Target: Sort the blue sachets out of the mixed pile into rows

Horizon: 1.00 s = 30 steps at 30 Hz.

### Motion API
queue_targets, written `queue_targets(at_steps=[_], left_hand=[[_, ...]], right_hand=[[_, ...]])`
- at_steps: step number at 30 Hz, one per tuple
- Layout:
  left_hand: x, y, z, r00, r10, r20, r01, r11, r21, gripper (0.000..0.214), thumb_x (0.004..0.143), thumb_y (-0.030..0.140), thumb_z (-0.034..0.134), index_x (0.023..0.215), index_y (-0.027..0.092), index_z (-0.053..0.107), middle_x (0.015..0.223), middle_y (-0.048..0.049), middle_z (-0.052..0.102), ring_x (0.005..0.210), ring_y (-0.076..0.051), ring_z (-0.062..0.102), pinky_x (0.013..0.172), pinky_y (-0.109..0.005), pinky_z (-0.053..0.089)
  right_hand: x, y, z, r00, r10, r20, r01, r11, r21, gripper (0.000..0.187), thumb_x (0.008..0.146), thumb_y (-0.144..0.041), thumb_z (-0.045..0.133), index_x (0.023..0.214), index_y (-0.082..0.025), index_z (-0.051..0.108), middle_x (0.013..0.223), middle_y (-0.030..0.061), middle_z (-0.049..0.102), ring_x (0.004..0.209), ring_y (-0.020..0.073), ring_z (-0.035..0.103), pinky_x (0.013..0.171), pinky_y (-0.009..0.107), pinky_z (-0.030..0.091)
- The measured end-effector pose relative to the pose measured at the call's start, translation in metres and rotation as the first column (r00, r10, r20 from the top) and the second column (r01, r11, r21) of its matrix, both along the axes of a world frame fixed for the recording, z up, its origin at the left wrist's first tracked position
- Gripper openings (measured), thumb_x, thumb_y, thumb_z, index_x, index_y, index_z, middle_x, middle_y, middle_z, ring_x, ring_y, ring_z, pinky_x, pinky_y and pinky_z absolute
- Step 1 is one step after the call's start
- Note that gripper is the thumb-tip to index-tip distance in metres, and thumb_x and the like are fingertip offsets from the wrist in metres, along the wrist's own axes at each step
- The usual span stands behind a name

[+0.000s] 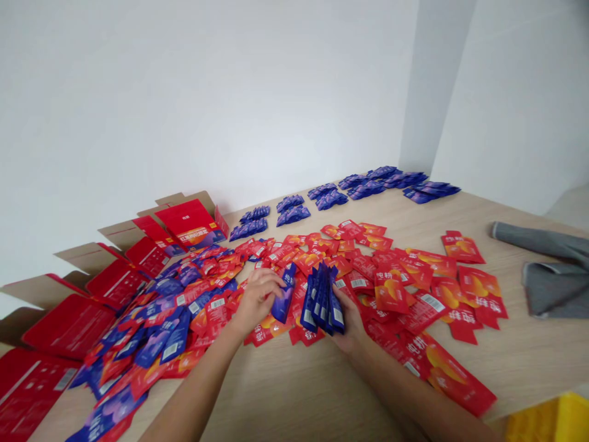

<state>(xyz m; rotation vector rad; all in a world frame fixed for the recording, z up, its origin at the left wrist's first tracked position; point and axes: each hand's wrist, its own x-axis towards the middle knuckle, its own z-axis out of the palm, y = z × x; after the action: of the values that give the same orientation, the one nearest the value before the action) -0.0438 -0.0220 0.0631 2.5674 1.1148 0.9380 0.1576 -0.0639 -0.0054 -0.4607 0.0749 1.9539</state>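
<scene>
My right hand grips an upright bundle of several blue packets, standing on edge over the table. My left hand is closed on a single blue packet just left of that bundle. Both hands hover over a wide spread of red packets on the wooden table. To the left lies a mixed heap of blue and red packets.
Neat rows of blue packet stacks line the far edge near the white wall. Open red cardboard boxes stand along the left. A grey cloth lies at the right, a yellow object at the bottom right corner.
</scene>
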Motion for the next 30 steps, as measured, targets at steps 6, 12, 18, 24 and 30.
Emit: queue_targets(at_steps=[6,12,18,24,30], left_hand=[[0.039,-0.018,-0.015,0.964,0.037,0.265,-0.003,0.992,-0.130,0.025,0.077,0.014,0.045,0.058,0.022,0.060,0.082,-0.0044,0.067,0.082,-0.019,0.060,0.080,-0.035,0.047],[0.058,-0.024,-0.038,0.812,0.220,0.542,-0.064,0.955,-0.291,0.018,0.071,0.015,0.051,0.055,0.020,0.056,0.078,-0.0041,0.064,0.075,-0.018,0.059,0.071,-0.030,0.047],[0.057,-0.035,-0.044,0.762,0.344,0.550,-0.093,0.897,-0.433,0.021,0.077,0.020,0.044,0.064,0.019,0.060,0.091,-0.0054,0.066,0.087,-0.021,0.059,0.081,-0.033,0.045],[0.069,-0.049,-0.030,0.732,0.447,0.514,-0.177,0.854,-0.489,0.015,0.080,0.033,0.056,0.086,0.020,0.061,0.083,-0.0022,0.061,0.079,-0.018,0.057,0.074,-0.030,0.046],[0.071,-0.055,-0.026,0.799,0.349,0.490,-0.161,0.909,-0.385,0.026,0.070,0.020,0.064,0.096,0.022,0.061,0.100,-0.0045,0.060,0.099,-0.022,0.057,0.091,-0.036,0.043]], right_hand=[[-0.005,0.000,-0.005,1.000,0.018,0.020,-0.019,0.999,0.033,0.021,0.087,-0.027,0.056,0.092,-0.010,0.069,0.079,0.0084,0.075,0.067,0.0199,0.072,0.076,0.036,0.058],[-0.003,0.000,-0.008,0.999,0.006,0.044,-0.007,1.000,0.026,0.021,0.087,-0.027,0.056,0.091,-0.010,0.069,0.077,0.0086,0.075,0.065,0.0200,0.072,0.075,0.037,0.058],[-0.002,0.000,-0.006,0.999,0.014,0.035,-0.015,0.999,0.034,0.020,0.085,-0.029,0.057,0.089,-0.013,0.069,0.077,0.0078,0.075,0.073,0.0225,0.072,0.077,0.040,0.057],[-0.001,-0.004,0.000,0.999,0.023,0.040,-0.025,0.998,0.052,0.023,0.086,-0.029,0.054,0.087,-0.011,0.069,0.078,0.0093,0.075,0.071,0.0222,0.072,0.078,0.039,0.057],[0.002,-0.003,-0.002,0.999,0.021,0.035,-0.024,0.996,0.085,0.025,0.085,-0.032,0.058,0.088,-0.011,0.070,0.079,0.0099,0.075,0.073,0.0230,0.072,0.078,0.038,0.057]])
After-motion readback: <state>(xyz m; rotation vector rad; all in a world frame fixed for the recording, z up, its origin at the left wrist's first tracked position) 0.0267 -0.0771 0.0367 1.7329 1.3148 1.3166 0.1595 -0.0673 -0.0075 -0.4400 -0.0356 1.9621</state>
